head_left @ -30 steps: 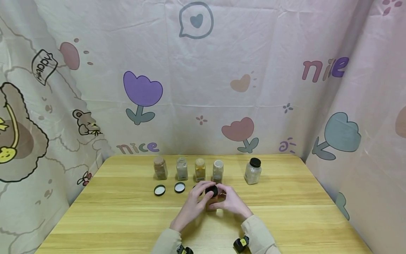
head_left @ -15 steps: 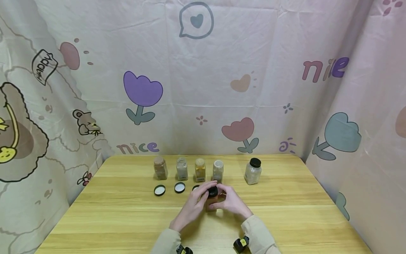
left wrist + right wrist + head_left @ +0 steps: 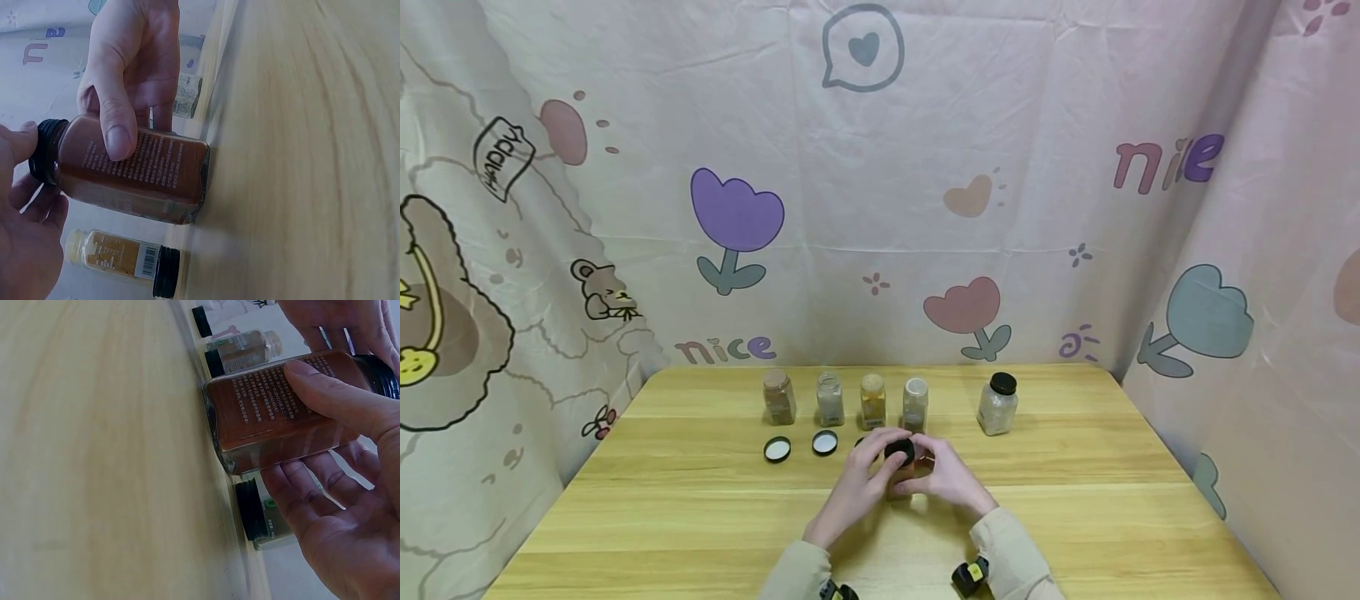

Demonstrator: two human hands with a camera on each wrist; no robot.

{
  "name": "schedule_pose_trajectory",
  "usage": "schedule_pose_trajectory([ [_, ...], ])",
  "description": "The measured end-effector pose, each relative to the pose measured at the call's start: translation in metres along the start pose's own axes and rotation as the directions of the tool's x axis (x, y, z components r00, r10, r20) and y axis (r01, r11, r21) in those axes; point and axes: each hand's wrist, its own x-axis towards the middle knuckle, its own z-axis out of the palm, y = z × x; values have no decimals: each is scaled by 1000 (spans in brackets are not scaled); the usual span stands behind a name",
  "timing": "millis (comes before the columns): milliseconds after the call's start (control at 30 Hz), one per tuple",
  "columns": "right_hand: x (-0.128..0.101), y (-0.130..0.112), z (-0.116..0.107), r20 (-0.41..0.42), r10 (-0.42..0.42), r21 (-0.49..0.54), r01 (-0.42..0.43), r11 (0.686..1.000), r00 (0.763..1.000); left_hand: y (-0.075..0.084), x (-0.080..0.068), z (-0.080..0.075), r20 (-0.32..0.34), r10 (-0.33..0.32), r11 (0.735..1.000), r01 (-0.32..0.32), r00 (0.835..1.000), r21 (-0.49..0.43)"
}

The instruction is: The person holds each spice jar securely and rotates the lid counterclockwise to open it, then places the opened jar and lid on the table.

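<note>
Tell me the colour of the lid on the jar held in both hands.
Black, clearest in the head view: round black screw lid.

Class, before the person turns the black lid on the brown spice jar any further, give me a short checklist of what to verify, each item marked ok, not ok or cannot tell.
1. brown jar stands with its base on the table: ok.
2. right hand grips the jar's body, thumb across the label: ok.
3. left hand has its fingers on the black lid: ok.
4. Lid threaded fully home: cannot tell.
5. Room around the jar: ok; the row of four open jars and the loose lids stand apart, farther back.
6. capped jar out of the way at the right: ok.
</note>
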Motion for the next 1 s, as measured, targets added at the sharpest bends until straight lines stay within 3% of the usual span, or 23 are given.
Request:
schedule_pose_trajectory([
  [233, 0, 0, 0, 10, 10, 4, -10, 1000, 1000, 2, 0, 1, -21, -29, 999, 28, 999, -40],
  [533, -2, -2, 0, 27, 69, 29, -70, 997, 997, -1, -2, -1, 43, -58, 996, 61, 997, -71],
  [667, -2, -3, 0, 24, 64, 33, -65, 997, 998, -2, -2, -1, 32, -50, 996, 52, 998, -70],
  [1000, 0, 1, -1, 24, 32, 39, -33, 999, 999, -2, -1, 1, -6, -102, 990, 101, 995, -100],
])
